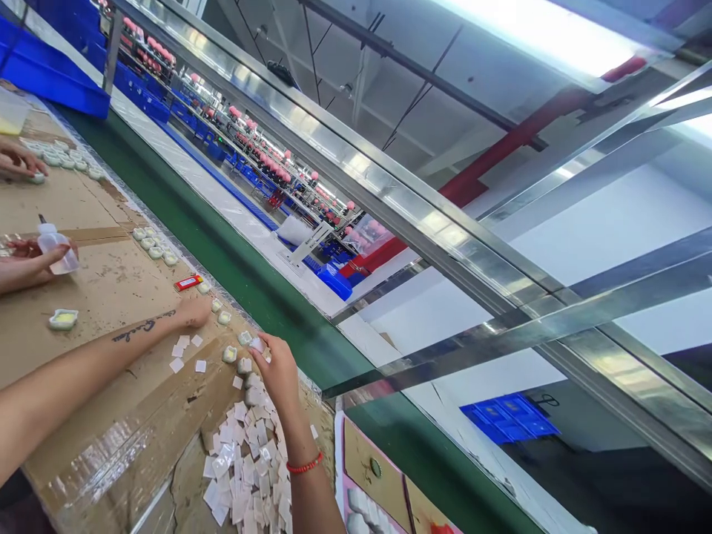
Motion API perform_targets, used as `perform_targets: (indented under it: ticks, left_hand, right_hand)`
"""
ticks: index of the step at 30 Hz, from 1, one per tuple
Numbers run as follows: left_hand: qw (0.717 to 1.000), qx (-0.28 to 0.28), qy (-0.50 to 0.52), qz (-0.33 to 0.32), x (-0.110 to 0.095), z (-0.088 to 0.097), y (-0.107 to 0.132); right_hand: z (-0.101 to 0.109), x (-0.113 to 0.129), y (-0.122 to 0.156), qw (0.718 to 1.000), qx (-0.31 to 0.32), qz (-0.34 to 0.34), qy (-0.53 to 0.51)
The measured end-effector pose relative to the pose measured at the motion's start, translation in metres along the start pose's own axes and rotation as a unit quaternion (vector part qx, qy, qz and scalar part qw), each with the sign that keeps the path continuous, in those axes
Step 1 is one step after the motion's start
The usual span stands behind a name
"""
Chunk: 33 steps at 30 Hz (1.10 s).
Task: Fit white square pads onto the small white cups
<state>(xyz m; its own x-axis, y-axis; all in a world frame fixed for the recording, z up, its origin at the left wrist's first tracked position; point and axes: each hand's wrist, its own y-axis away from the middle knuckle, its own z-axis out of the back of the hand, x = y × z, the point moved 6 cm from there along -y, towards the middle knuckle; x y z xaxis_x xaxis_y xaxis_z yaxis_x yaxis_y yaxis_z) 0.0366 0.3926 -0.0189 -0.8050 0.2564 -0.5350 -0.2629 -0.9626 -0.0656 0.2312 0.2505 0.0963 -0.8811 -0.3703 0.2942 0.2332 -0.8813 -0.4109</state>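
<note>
My right hand (278,367) pinches a small white square (257,344) between thumb and fingertips, over a small pale piece (245,338) at the table edge. My left hand (194,311) is closed with its fingers curled under, beside another pale piece (224,317) in the row; what it holds, if anything, is hidden. A piece with a yellow centre (229,354) lies left of my right hand. Several loose white squares (176,364) are scattered below my left hand. A large heap of white squares (245,460) spreads left of my right forearm.
Cardboard (111,297) covers the table. A red packet (188,282) lies past my left hand. At left, a co-worker's hand holds a squeeze bottle (55,248); another hand (19,159) touches pieces. A green conveyor belt (222,259) runs alongside, and a box of pale pieces (367,508) stands lower right.
</note>
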Motion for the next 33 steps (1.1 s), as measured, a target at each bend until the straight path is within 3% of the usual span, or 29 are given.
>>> perform_targets:
  ticks: [5, 11, 16, 21, 24, 28, 31, 33]
  left_hand:
    - [0.998, 0.001, -0.039, 0.042, -0.002, 0.003, -0.001]
    - [0.999, -0.025, -0.013, -0.022, -0.025, 0.013, 0.01]
    - [0.993, -0.055, 0.05, -0.095, -0.028, 0.023, 0.047]
    - [0.987, -0.023, 0.09, -0.133, -0.035, 0.009, 0.098]
    - [0.98, -0.009, 0.118, -0.16, -0.062, -0.01, 0.127]
    - [0.965, 0.013, 0.163, -0.204, -0.116, -0.047, 0.159]
    - [0.955, 0.026, 0.197, -0.219, -0.149, -0.066, 0.168]
    - [0.95, 0.029, 0.216, -0.225, -0.162, -0.065, 0.169]
  right_hand:
    - [0.007, -0.004, 0.007, 1.0, -0.005, 0.003, 0.002]
    - [0.015, -0.011, 0.016, 1.0, -0.009, 0.006, 0.005]
    - [0.024, -0.022, 0.024, 1.0, -0.02, 0.005, 0.006]
    - [0.029, -0.034, 0.027, 1.0, -0.026, 0.003, -0.004]
    - [0.027, -0.033, 0.026, 1.0, -0.017, 0.005, -0.003]
    - [0.015, -0.02, 0.016, 1.0, 0.023, 0.02, 0.008]
    - [-0.004, -0.003, 0.003, 0.996, 0.077, 0.044, 0.023]
    - [-0.022, 0.01, -0.009, 0.99, 0.12, 0.064, 0.036]
